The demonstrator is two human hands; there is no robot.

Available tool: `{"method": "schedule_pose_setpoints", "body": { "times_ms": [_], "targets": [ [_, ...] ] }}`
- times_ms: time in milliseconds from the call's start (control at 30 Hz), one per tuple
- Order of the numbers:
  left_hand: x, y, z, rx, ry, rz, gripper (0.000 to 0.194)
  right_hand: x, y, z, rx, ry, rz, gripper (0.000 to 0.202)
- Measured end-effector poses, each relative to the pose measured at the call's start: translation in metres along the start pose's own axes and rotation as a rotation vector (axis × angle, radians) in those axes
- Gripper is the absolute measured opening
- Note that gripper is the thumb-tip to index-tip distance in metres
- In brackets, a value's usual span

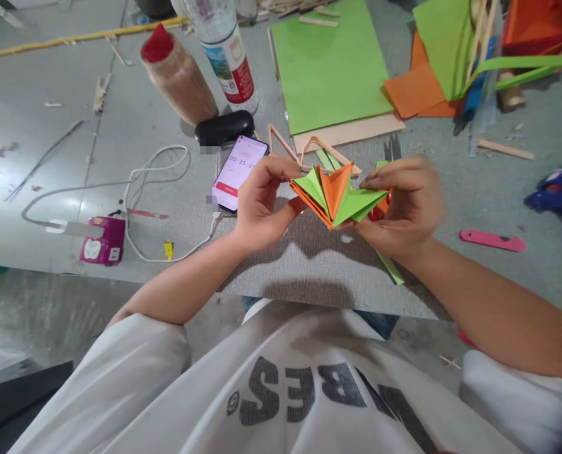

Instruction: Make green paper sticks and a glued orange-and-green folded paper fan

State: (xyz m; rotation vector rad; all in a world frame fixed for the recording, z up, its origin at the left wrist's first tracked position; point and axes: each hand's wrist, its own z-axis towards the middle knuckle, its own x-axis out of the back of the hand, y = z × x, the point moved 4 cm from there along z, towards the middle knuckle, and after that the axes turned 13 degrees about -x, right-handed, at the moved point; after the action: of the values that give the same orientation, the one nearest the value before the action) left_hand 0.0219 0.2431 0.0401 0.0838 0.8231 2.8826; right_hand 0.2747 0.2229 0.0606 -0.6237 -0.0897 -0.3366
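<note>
Between my two hands, above the near part of the table, is a folded paper piece [336, 195] of green and orange sheets, its pleats fanned out in points. My left hand [272, 200] pinches its left corner between thumb and fingers. On the other side my right hand [406, 202] grips the right end of the same piece. Something red, partly hidden, shows at the right palm. A bent wooden strip frame [330, 151] lies just behind the paper. Below the right hand a green paper strip [390, 268] rests on the table.
Left of my hands lie a phone [240, 170], a black case [224, 128], a bottle [228, 63] and a white cable [128, 189] with a purple plug block [103, 241]. Green sheets [330, 69] lie behind. Rightward are a pink knife [492, 240] and a blue glue gun [559, 195].
</note>
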Motion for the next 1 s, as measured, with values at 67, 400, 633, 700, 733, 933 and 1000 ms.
{"method": "schedule_pose_setpoints", "body": {
  "times_ms": [67, 400, 633, 700, 733, 933, 1000],
  "targets": [
    [0.003, -0.001, -0.001, 0.021, 0.025, 0.008, 0.066, 0.001, 0.001, 0.000, 0.008, -0.024, -0.014, 0.064],
    [0.001, -0.007, -0.009, 0.086, 0.059, -0.038, 0.062, 0.005, -0.004, -0.008, 0.019, -0.111, -0.169, 0.030],
    [-0.001, -0.010, -0.008, 0.140, 0.072, -0.032, 0.062, 0.007, 0.005, -0.012, -0.077, 0.029, -0.248, 0.037],
    [0.000, -0.010, -0.005, 0.179, 0.059, -0.032, 0.062, 0.009, 0.008, -0.011, -0.134, 0.048, -0.277, 0.040],
    [0.000, -0.009, -0.003, 0.199, 0.048, -0.033, 0.061, 0.010, 0.008, -0.010, -0.147, 0.058, -0.280, 0.040],
    [-0.001, -0.002, 0.004, 0.192, 0.008, 0.011, 0.051, 0.010, 0.008, -0.008, -0.222, 0.049, -0.222, 0.040],
    [-0.001, 0.001, 0.004, 0.133, 0.022, 0.042, 0.047, 0.009, 0.013, -0.011, -0.246, 0.017, -0.145, 0.039]
  ]
}}
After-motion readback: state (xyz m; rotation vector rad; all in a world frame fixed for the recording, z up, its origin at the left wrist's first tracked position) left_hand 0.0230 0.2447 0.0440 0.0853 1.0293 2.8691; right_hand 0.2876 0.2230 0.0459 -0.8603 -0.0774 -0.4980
